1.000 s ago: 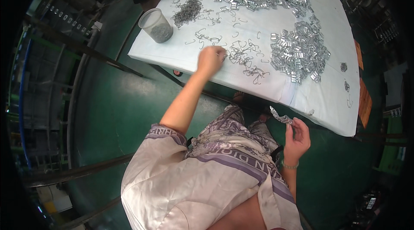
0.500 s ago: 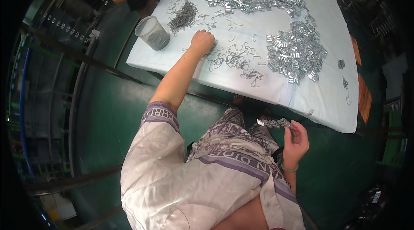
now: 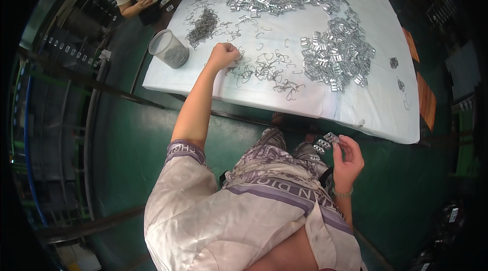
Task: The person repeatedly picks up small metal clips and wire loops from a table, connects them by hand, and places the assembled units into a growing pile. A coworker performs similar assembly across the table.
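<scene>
Pinched in right hand, above the legs: one strip of silver pieces, at least three. Curled closed over white table, beside dozens of loose wire hooks: one left hand; cannot tell if gripping any. Farther back: one tub, one dense hook heap, one winding spread of loose metal pieces, uncountable.

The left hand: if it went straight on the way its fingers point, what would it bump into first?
Most likely the loose wire hooks scattered on the white table just right of the left hand, though its height above them is hard to judge.
</scene>
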{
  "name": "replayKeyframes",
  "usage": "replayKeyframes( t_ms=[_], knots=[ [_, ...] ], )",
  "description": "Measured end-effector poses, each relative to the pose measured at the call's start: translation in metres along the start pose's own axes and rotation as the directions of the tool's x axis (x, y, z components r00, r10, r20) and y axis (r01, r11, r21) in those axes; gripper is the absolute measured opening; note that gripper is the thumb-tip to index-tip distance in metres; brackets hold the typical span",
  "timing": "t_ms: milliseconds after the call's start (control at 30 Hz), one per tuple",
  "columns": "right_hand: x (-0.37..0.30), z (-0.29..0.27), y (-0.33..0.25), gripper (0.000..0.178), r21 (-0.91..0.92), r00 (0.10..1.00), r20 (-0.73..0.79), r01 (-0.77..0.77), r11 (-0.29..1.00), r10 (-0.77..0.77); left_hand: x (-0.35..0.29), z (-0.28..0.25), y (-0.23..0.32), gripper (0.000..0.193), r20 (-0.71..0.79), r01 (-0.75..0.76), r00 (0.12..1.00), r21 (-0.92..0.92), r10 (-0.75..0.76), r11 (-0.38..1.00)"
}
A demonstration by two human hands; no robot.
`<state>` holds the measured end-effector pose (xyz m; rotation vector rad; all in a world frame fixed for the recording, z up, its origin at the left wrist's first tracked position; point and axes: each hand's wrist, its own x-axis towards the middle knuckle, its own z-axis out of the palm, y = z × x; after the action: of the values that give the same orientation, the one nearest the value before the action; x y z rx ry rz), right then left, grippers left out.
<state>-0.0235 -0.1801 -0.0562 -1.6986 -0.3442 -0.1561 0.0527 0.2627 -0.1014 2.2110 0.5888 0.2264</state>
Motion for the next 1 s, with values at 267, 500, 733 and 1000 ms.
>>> replayKeyframes(
  t_ms=[267, 500, 733, 1000],
  knots=[
    [0.001, 0.008, 0.007, 0.028, 0.032, 1.000, -0.001, -0.025, 0.999, 0.025, -0.085, 0.046, 0.088, 0.005, 0.181, -0.338, 0.880, -0.412, 0.439, 0.846],
    [0.006, 0.016, -0.004, 0.030, -0.023, 1.000, -0.003, 0.007, 1.000, -0.007, -0.181, 0.069, 0.181, 0.006, 0.275, -0.461, 0.669, -0.575, 0.690, 0.676],
    [0.003, 0.016, -0.006, 0.033, -0.131, 0.997, -0.002, 0.070, 0.989, -0.071, -0.195, 0.079, 0.191, 0.013, 0.185, -0.698, 0.640, -0.264, 0.745, 0.666],
    [0.004, 0.015, -0.008, 0.033, -0.192, 0.995, 0.028, 0.102, 0.976, -0.099, -0.198, 0.090, 0.187, 0.013, 0.146, -0.694, 0.656, -0.269, 0.740, 0.668]
  ],
)
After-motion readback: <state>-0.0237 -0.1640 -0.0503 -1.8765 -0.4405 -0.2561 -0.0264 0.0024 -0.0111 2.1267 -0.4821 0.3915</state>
